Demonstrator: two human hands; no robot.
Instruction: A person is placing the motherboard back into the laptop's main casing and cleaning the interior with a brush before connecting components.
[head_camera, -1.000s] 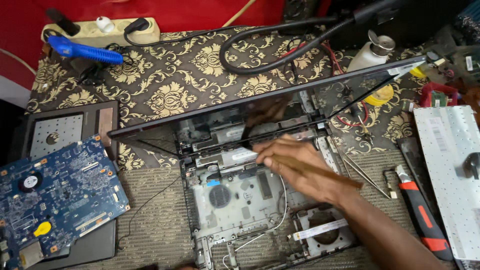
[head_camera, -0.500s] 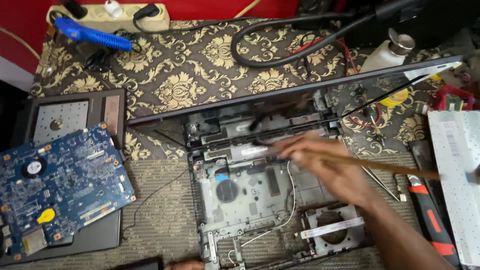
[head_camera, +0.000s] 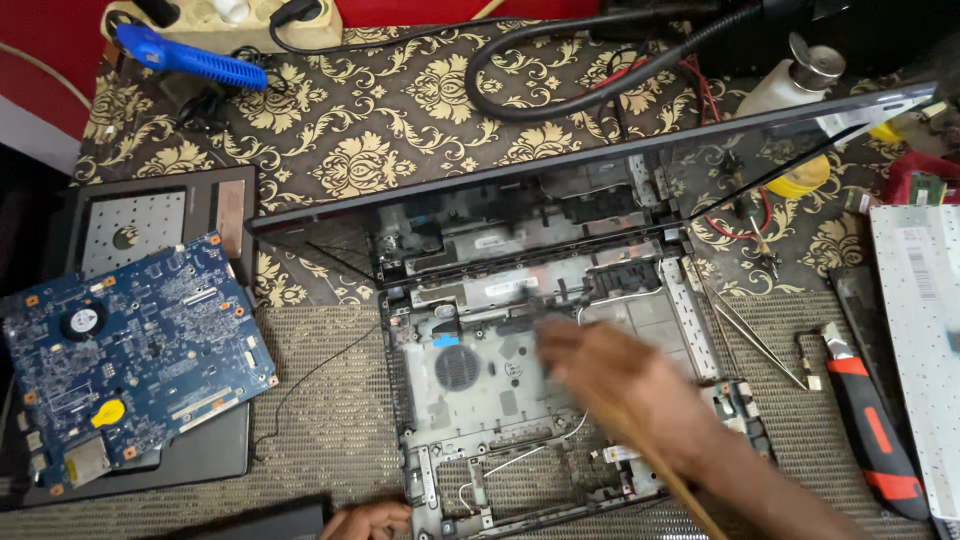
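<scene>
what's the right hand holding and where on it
The right hand grips a thin wooden stick, apparently a brush handle, near its front end; motion blur hides the tip.

Blue circuit board (head_camera: 130, 350) with a yellow disc — grey laptop base (head_camera: 520, 400) — brown cloth (head_camera: 390, 130) patterned with gold damask.

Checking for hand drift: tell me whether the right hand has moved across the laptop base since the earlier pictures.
Yes. The right hand has slid left and slightly toward the person, away from the hinge edge toward the round fan grille in the laptop base.
</scene>
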